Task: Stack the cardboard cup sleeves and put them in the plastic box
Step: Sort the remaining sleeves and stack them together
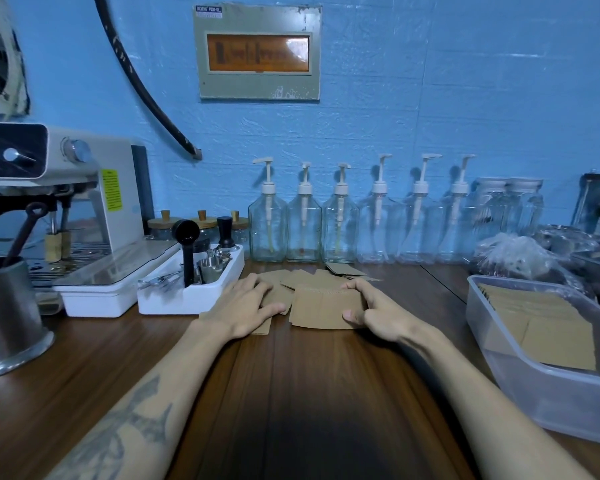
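wooden counter (309,393), cardboard sleeves (323,308), plastic box (520,386)

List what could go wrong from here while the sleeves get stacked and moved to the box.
1. The right hand pinches a small stack of sleeves only at its right edge; lifted that way, it may fan out or drop some.
2. Loose sleeves lie scattered toward the pump bottles; a far reach could knock one.
3. The plastic box already holds sleeves, so new ones may land crooked.

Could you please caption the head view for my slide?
Both hands gather cardboard sleeves on a wooden counter beside a plastic box.
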Motion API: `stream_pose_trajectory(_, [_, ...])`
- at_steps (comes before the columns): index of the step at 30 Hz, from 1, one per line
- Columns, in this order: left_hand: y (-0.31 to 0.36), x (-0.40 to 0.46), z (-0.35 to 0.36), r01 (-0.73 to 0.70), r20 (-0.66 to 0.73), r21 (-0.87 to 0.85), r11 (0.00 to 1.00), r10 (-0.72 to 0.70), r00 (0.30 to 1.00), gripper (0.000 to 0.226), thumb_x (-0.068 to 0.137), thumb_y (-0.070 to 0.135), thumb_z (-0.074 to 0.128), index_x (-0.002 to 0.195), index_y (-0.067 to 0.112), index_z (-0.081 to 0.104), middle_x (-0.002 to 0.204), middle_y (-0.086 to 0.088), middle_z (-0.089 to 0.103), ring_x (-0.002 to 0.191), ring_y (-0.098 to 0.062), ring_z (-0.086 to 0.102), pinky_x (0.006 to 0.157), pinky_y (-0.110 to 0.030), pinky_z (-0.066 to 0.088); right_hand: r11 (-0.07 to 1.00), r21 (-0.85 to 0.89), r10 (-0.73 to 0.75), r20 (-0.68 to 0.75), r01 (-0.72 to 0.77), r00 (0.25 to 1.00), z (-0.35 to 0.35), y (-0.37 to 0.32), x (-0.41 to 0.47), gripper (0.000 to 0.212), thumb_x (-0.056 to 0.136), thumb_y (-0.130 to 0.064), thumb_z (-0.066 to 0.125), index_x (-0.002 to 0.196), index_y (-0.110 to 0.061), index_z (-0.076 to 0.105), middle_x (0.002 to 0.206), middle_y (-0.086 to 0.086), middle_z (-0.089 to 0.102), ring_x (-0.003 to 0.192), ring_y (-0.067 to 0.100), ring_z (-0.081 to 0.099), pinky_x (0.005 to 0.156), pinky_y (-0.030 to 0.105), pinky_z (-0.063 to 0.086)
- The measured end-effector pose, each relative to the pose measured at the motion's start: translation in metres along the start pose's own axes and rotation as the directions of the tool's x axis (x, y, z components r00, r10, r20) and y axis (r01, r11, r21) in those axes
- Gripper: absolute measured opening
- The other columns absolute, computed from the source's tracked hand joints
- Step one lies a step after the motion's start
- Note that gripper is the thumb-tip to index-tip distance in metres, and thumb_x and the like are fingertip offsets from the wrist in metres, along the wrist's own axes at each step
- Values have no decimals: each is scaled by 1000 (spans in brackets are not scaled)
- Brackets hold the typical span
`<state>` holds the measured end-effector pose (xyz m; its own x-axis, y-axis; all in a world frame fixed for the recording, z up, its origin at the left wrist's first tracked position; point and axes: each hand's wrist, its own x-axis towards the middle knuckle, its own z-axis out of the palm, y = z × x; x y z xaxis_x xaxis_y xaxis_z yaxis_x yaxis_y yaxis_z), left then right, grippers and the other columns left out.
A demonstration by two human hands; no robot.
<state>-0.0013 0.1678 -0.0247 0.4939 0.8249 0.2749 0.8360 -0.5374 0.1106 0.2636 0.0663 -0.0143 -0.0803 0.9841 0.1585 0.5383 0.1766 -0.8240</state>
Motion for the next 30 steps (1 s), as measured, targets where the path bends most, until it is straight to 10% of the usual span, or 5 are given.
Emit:
stream_pose_trajectory(8, [11, -6, -11, 20, -119, -171, 985, -41, 992, 78, 79, 64, 67, 142, 22, 48, 119, 0, 38, 120, -21, 41, 101, -34, 34, 1000, -4, -11, -27, 11, 1000, -2, 0, -2, 34, 91, -4, 62, 112, -29, 51, 104, 0, 64, 89, 9, 61, 79, 19, 47])
stream_pose_trajectory(19, [18, -9, -31, -15, -297, -502, 865, -156, 942, 21, 85, 27, 75, 104, 32, 65, 96, 10, 62, 98, -16, 57, 84, -33, 47, 999, -53, -17, -84, 12, 996, -4, 2, 0, 40, 86, -12, 70, 109, -41, 54, 109, -4, 64, 98, 15, 62, 85, 29, 50])
stream_pose_trajectory(23, [28, -15, -51, -113, -372, -753, 649, -278, 886, 32, 96, 13, 61, 127, 20, 61, 102, 4, 57, 84, -5, 54, 62, -7, 42, 998, -69, -19, -94, 13, 995, -4, 2, 0, 41, 86, -12, 70, 113, -39, 55, 113, -6, 64, 101, 12, 62, 93, 30, 49])
stream_pose_trajectory(27, [38, -23, -63, -168, -218, -969, 181, -309, 926, 29, 99, 10, 56, 126, 20, 57, 105, 0, 69, 83, -6, 66, 69, -24, 51, 996, -92, -26, -113, 15, 993, -3, 3, 1, 43, 86, -12, 70, 119, -36, 56, 113, -8, 64, 102, 9, 61, 95, 29, 49])
stream_pose_trajectory(30, [40, -24, -58, -89, -136, -977, 196, -240, 961, 22, 96, 11, 60, 117, 13, 55, 103, -4, 74, 75, -10, 60, 68, -27, 38, 994, -105, -35, -133, 21, 990, -3, 3, 2, 44, 86, -12, 71, 120, -36, 57, 112, -7, 65, 101, 10, 62, 93, 29, 50])
